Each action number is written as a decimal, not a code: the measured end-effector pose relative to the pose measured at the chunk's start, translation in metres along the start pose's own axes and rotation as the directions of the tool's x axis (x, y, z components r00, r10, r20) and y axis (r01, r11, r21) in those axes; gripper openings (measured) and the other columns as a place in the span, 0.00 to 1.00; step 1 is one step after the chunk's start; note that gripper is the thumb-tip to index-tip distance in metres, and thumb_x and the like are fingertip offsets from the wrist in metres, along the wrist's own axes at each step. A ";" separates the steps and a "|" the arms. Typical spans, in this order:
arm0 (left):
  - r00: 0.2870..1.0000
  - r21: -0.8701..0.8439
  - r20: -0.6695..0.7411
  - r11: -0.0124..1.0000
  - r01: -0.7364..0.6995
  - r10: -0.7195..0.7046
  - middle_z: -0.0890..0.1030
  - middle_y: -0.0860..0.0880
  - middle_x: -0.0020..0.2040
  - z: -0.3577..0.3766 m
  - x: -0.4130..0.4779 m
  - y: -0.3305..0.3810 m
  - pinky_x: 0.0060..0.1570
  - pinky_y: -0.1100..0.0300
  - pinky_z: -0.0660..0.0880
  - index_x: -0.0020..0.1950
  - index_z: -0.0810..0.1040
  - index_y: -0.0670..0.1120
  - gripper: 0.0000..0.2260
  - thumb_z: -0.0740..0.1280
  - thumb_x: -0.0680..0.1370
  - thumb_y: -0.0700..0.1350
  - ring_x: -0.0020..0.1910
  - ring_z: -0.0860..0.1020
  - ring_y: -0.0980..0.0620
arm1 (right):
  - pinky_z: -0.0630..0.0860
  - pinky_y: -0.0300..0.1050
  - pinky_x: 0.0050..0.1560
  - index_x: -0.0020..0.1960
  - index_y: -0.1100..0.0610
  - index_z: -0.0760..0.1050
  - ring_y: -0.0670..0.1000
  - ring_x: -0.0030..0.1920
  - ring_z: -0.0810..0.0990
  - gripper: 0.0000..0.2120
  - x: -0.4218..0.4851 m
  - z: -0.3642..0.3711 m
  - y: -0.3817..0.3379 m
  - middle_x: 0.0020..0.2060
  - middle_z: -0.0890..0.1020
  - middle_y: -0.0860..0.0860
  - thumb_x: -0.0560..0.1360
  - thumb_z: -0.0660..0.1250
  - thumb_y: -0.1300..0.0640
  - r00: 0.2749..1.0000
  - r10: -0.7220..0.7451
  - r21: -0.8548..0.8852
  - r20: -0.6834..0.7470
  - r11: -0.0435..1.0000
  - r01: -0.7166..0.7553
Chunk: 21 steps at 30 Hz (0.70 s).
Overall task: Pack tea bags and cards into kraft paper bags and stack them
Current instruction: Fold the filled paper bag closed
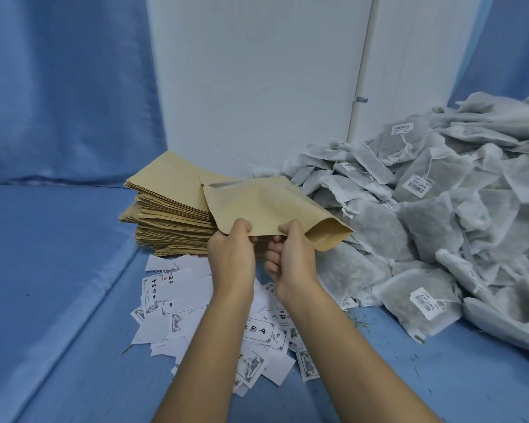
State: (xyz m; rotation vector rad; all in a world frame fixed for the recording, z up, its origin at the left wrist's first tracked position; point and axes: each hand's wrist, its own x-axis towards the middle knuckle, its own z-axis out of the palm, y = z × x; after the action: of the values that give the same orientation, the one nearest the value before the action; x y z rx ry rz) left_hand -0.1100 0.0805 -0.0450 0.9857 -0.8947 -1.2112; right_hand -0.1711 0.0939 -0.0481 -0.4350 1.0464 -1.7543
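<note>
Forearms: both bare, they reach from the near edge of the worktop across the cards.
Cards: white printed slips, loose and overlapping on the blue cloth, between the near edge and the stack.
Left hand: thumb on top, fingers below, it pinches the near edge of the paper bag.
Right hand: just beside the left one, thumb on top, fingers curled under, clamped on the same edge.
Paper bag: held in the air, flat and a little tilted, above the stack. Its right end gapes slightly, and I cannot tell if this is the mouth or the folded bottom.
Stack: empty brown bags piled near the far edge, by the white panel. The pile is fanned, not straight.
Tea bags: a big loose heap along the right edge up to the far right corner, and its foot comes near the cards.
Step, as I judge: opening the bag. I see nothing packed yet.
Risk, tearing: both pinches sit close together on one edge, so a hard pull apart could rip the paper.
Risk, slipping: if one hand lets go to fetch a tea bag, the flat bag may droop or fall on the cards.
Risk, sliding: a knock on the fanned stack could push it over.
Risk, double pick: overlapping cards may lift two at once.
Risk, crumbs: loose bits on the cloth could get inside.
</note>
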 end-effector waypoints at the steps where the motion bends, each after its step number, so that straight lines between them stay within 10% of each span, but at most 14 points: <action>1: 1.000 0.002 -0.006 1.000 0.000 0.000 0.73 0.55 0.23 0.000 0.000 0.000 0.23 0.66 0.66 0.32 0.72 0.46 0.10 0.64 0.73 0.39 0.21 0.70 0.60 | 0.52 0.36 0.17 0.32 0.55 0.60 0.45 0.17 0.55 0.14 0.001 0.000 0.001 0.18 0.61 0.46 0.75 0.56 0.60 1.000 0.001 0.025 -0.012 1.000 0.000; 21: 0.965 0.188 0.182 0.970 0.152 -0.187 0.69 0.53 0.19 -0.003 0.000 0.008 0.20 0.68 0.61 0.30 0.72 0.44 0.11 0.64 0.73 0.42 0.17 0.63 0.57 | 0.50 0.35 0.18 0.27 0.57 0.62 0.45 0.17 0.54 0.17 0.001 -0.004 0.001 0.19 0.63 0.49 0.74 0.56 0.57 0.994 0.060 -0.051 0.096 0.997 -0.056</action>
State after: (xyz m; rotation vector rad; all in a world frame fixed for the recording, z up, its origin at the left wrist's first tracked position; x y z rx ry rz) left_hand -0.1048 0.0812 -0.0387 1.1116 -1.1041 -1.4141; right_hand -0.1741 0.0949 -0.0516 -0.5110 1.0239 -1.6424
